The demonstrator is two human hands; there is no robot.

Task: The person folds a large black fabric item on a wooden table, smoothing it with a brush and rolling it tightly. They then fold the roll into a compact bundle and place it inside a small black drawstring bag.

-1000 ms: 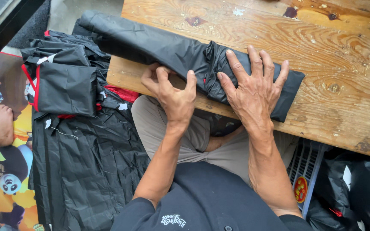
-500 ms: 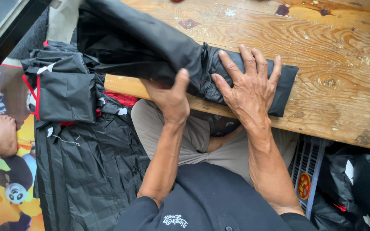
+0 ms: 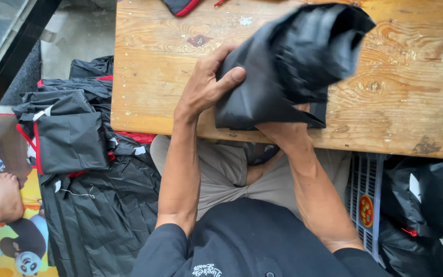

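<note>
A black fabric piece [image 3: 288,66] is bunched and half folded over the near part of a wooden table [image 3: 144,66], its upper flap lifted off the boards and blurred toward the far right. The left hand [image 3: 206,84] closes on the fabric's left edge — thumb pressed on top of the cloth, fingers curled behind it, wrist over the near table edge. The right hand [image 3: 283,131] sits mostly under the fabric's lower fold, near the table's front edge; only its back and wrist show, so whether it grips the cloth or merely presses against it cannot be told. Both forearms rise from the person's lap, where grey trousers [image 3: 221,169] and a black shirt [image 3: 242,241] fill the near middle of the view. At the far edge of the table lies a dark item with red trim [image 3: 180,6], cut off by the frame. To the left of the table, on the floor, a stack of folded black pieces with red edging [image 3: 67,138] rests on a spread of loose black cloth [image 3: 98,215]. Farther left, a bare foot [image 3: 6,197] of another person stands on a colourful cartoon mat [image 3: 6,246]. To the right, under the table, a pale plastic crate [image 3: 365,190] stands beside more black bags [image 3: 426,205].
</note>
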